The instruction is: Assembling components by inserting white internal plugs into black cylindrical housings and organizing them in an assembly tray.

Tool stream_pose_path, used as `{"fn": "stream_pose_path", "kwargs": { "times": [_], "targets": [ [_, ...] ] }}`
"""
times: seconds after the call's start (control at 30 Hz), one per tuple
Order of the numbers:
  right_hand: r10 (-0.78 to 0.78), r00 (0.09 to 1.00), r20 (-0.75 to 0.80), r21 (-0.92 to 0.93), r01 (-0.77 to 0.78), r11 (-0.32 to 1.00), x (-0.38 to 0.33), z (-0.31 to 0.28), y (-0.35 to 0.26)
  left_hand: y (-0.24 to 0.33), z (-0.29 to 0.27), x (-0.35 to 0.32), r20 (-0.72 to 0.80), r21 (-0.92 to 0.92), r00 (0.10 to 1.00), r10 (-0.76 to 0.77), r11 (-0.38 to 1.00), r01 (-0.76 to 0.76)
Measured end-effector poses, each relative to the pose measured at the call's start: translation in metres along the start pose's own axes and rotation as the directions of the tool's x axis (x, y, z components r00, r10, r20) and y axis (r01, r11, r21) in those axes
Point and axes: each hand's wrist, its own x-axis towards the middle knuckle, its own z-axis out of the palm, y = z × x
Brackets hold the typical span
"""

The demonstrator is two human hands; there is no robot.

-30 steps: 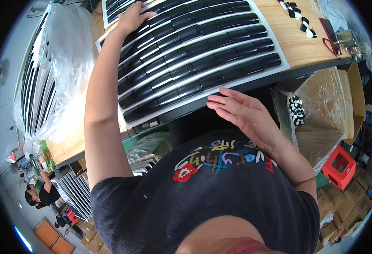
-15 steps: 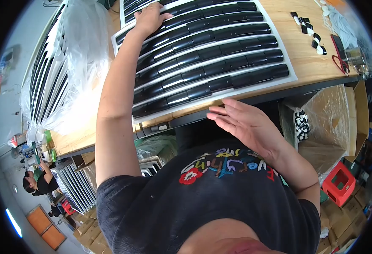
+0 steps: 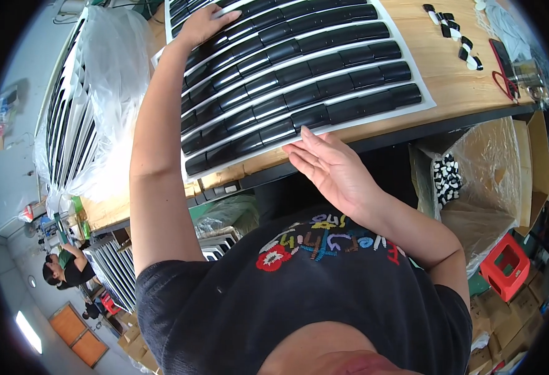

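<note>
A white-backed panel [image 3: 348, 80] carrying several rows of glossy black, curved strips lies on the wooden table in front of me. My left hand [image 3: 202, 26] rests on its far left part, thumb spread from the fingers; the fingertips lie over the strips. At the near edge my right hand [image 3: 332, 170] has its thumb over the rim and its fingers just below, closed on the panel's edge. Part of those fingers' grip is hidden.
Small black and white pieces [image 3: 453, 34] lie in a line at the table's right, near red-handled scissors [image 3: 505, 85]. A plastic-lined carton [image 3: 474, 187] with similar pieces stands below, beside a red stool [image 3: 505, 267]. Plastic-wrapped panels [image 3: 103, 81] lean at the left. Another person works far left.
My right hand has moved up and left from in front of the table to the panel's near edge. My left hand stays on the far left part. The view has shifted slightly.
</note>
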Motion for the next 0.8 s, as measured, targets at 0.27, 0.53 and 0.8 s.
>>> {"fn": "stream_pose_path", "kwargs": {
  "times": [0.27,0.53,0.8],
  "targets": [
    [0.049,0.998,0.046,-0.019,-0.048,0.999,0.019,-0.006,-0.011,0.050,-0.019,-0.021,-0.071,0.007,0.995,-0.075,0.997,0.075],
    [-0.113,0.973,0.204,-0.381,0.185,0.906,-0.024,-0.015,-0.022,0.066,-0.051,-0.110,-0.397,0.181,0.918,0.007,0.981,0.071],
    [-0.101,0.955,0.280,-0.620,0.260,0.741,-0.081,-0.024,-0.004,0.073,-0.064,-0.226,-0.589,0.113,0.807,-0.029,0.987,0.118]
  ]
}}
